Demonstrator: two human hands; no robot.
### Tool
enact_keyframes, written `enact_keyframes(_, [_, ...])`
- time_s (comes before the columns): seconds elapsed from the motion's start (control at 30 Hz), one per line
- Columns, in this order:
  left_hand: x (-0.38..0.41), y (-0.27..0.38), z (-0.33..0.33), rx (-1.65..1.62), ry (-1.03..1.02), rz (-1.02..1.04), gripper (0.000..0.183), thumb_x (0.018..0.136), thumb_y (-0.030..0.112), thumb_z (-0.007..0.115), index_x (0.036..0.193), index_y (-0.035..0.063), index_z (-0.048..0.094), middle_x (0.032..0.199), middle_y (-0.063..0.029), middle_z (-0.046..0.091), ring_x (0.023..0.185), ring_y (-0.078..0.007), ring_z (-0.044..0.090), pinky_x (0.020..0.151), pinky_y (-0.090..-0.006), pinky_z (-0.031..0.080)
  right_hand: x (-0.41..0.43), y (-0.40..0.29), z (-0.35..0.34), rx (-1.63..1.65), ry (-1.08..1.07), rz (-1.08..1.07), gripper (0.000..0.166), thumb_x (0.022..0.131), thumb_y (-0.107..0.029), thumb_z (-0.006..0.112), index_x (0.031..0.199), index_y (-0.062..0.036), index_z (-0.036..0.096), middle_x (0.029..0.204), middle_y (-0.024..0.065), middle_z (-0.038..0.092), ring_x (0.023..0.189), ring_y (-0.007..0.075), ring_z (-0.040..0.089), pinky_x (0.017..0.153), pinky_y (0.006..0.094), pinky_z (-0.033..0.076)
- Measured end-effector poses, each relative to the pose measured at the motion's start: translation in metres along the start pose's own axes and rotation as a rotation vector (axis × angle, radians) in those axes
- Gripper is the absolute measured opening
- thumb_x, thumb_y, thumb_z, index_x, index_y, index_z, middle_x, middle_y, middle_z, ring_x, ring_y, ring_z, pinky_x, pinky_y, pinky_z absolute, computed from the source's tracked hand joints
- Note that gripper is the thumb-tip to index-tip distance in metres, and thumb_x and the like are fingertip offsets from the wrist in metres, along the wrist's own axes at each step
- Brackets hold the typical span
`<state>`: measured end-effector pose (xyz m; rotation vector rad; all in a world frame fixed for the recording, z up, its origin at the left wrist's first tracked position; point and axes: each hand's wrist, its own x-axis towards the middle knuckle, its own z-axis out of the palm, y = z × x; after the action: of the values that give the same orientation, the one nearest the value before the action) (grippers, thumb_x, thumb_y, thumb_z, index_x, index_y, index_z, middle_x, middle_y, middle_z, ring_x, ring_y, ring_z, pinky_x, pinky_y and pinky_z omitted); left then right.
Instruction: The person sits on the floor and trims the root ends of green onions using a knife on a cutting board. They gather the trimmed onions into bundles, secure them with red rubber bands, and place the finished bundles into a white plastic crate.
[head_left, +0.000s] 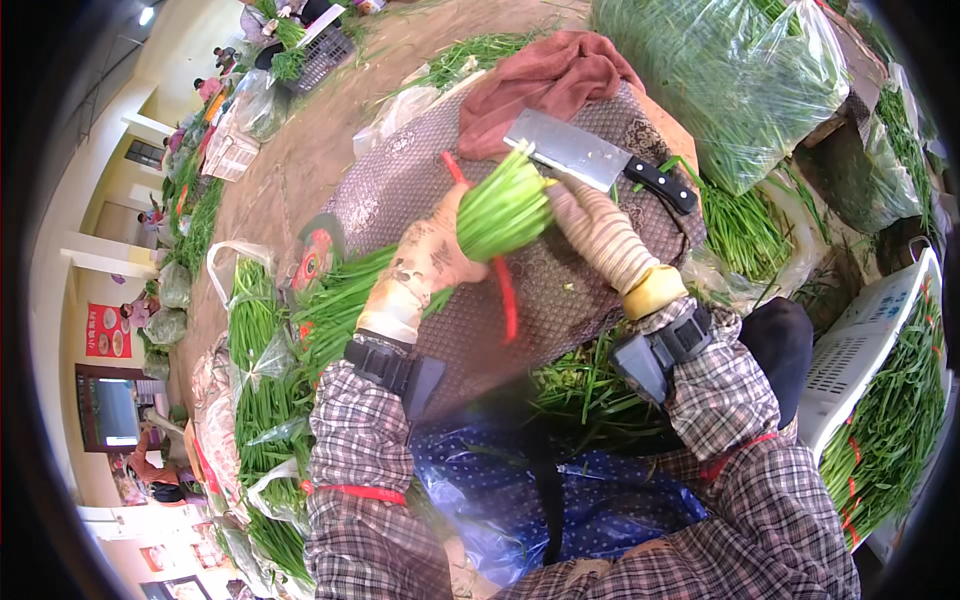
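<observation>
My left hand (431, 236), in a stained glove, grips a bundle of green leafy stalks (504, 210), probably Chinese chives, with the pale ends tilted up to the right. A red strip (506, 300) hangs below the bundle, and its other end sticks out above my fingers. At the bundle's right side are the fingertips of my right hand (600, 229), in a striped glove; whether they pinch a stalk is hidden. Just beyond lies a cleaver (574, 150) with a black handle, on the patterned cloth (420, 180) of the work surface. A reddish-brown cloth (517, 90) is bunched behind its blade.
Bagged green stalks (255, 315) stand at left. A large clear bag of greens (720, 82) is at upper right, with loose stalks (742, 232) below it. A white plastic crate (862, 360) of banded bunches stands at right. Trimmings (592, 382) lie near my lap. Other people sit farther off.
</observation>
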<state>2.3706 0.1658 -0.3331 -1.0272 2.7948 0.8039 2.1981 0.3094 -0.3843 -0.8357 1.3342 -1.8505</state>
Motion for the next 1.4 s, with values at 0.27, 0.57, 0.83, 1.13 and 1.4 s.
enact_keyframes(0.27, [-0.011, 0.018, 0.004, 0.202, 0.116, 0.100, 0.111, 0.053, 0.022, 0.093, 0.147, 0.0009, 0.038, 0.136, -0.0253, 0.054, 0.129, -0.0397, 0.051, 0.108, -0.0431, 0.043, 0.024, -0.024, -0.003, -0.509, 0.087, -0.265, 0.061, 0.093, -0.037, 0.062, 0.134, 0.0059, 0.047, 0.106, 0.0269, 0.065, 0.101, 0.0412, 0.064, 0.091, 0.0455, 0.051])
enact_keyframes(0.57, [0.004, 0.001, 0.008, 0.139, 0.051, -0.038, 0.092, 0.063, 0.024, 0.088, 0.143, 0.0064, 0.045, 0.133, -0.0218, 0.058, 0.122, -0.0377, 0.058, 0.104, -0.0438, 0.047, 0.042, -0.061, -0.040, -0.789, -0.303, -0.331, 0.064, 0.086, -0.047, 0.067, 0.132, -0.0022, 0.056, 0.115, 0.0253, 0.066, 0.111, 0.0393, 0.063, 0.097, 0.0450, 0.049])
enact_keyframes(0.83, [-0.035, 0.089, -0.012, 0.574, 0.076, -0.086, 0.112, 0.059, 0.012, 0.089, 0.152, 0.0027, 0.028, 0.152, -0.0200, 0.040, 0.140, -0.0379, 0.040, 0.116, -0.0426, 0.033, 0.004, -0.084, -0.314, -0.458, -0.062, 0.170, 0.040, 0.094, -0.028, 0.069, 0.124, -0.0015, 0.063, 0.101, 0.0090, 0.070, 0.087, 0.0142, 0.066, 0.076, 0.0284, 0.056])
enact_keyframes(1.13, [0.018, 0.222, 0.177, -0.656, -0.252, 0.265, 0.049, 0.084, -0.005, 0.062, 0.133, -0.0004, 0.055, 0.133, -0.0136, 0.061, 0.123, -0.0240, 0.058, 0.107, -0.0365, 0.044, -0.075, 0.151, -0.428, -0.842, 0.342, 0.776, 0.054, 0.089, -0.039, 0.065, 0.127, -0.0008, 0.063, 0.118, 0.0197, 0.069, 0.108, 0.0307, 0.065, 0.097, 0.0373, 0.050])
enact_keyframes(1.4, [0.138, 0.208, 0.355, -0.448, -0.418, 0.162, 0.066, 0.082, 0.007, 0.066, 0.144, 0.0069, 0.044, 0.145, -0.0162, 0.051, 0.132, -0.0300, 0.050, 0.110, -0.0383, 0.042, -0.059, 0.164, -0.427, -1.003, 0.138, 1.043, 0.075, 0.080, -0.056, 0.071, 0.123, 0.0043, 0.062, 0.121, 0.0262, 0.065, 0.110, 0.0371, 0.065, 0.096, 0.0421, 0.051])
